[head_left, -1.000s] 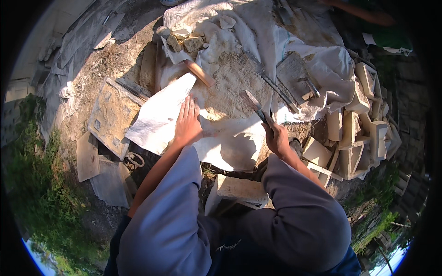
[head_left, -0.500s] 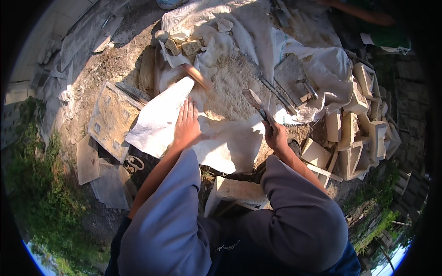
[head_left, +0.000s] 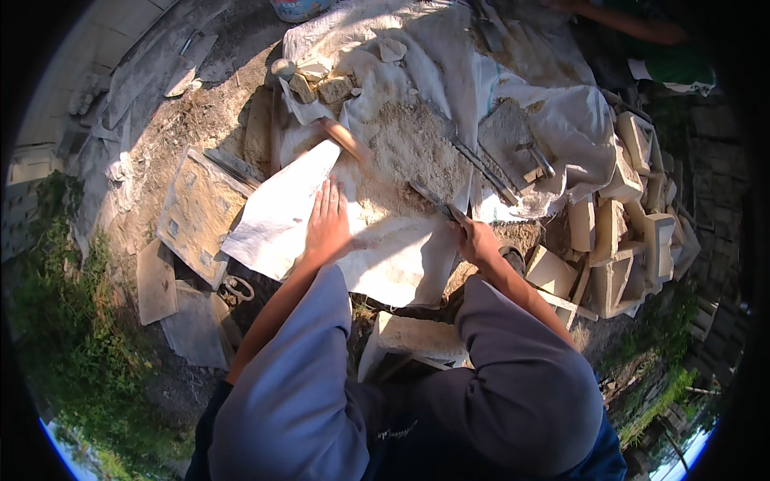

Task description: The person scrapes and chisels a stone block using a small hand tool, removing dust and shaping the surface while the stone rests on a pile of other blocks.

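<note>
My left hand (head_left: 327, 228) lies flat, fingers stretched out, on a white sack-like sheet (head_left: 277, 200). My right hand (head_left: 477, 239) is wrapped round the near end of a narrow flat-bladed tool (head_left: 427, 192); its exact kind is not clear. The blade points away and to the left, low over the pale crumbly powder (head_left: 409, 148) heaped on the sheet, and its tip seems to touch it. A wooden handle (head_left: 345, 140) lies beside the powder, just beyond my left hand.
Pale hollow blocks (head_left: 626, 232) are piled at the right. Metal bars (head_left: 485, 168) and a dark flat slab (head_left: 507, 128) lie on the sheet. At the left are a stained board (head_left: 200, 204) and flat plates (head_left: 156, 280). Another person's arm (head_left: 634, 24) shows at the far right.
My right hand has lowered the tool, and its blade has swung nearer and to the left, down to the powder. My left hand stays flat on the sheet.
</note>
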{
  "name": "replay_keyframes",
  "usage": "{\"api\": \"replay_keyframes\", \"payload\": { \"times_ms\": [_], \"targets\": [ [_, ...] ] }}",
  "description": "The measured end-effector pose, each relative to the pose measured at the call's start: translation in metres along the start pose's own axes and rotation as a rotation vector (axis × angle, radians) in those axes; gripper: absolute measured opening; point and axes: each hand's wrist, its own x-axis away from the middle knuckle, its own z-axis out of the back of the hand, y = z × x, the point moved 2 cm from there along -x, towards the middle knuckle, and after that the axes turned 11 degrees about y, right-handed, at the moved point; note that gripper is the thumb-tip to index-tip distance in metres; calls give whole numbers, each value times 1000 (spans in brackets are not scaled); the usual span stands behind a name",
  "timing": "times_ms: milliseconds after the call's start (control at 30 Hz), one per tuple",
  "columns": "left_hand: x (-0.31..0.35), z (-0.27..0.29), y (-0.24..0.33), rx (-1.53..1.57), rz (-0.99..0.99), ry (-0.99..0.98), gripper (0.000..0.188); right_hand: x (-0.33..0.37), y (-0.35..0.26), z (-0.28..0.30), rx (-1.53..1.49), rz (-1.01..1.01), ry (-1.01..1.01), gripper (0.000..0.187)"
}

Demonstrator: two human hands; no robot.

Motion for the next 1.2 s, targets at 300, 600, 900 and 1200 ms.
{"api": "replay_keyframes", "payload": {
  "times_ms": [300, 600, 900, 1200],
  "targets": [
    [-2, 8, 2, 100, -14, 53, 123, 7, -8, 20, -149, 33, 179, 45],
    [5, -12, -8, -101, -42, 39, 150, -4, -19, 22, -71, -6, 44, 39],
    [5, -11, -11, -63, -19, 4, 152, 5, 0, 1, -23, 6, -73, 43],
    [0, 9, 2, -83, -37, 17, 116, -12, -16, -4, 37, 129, 25, 51]
  ]
}}
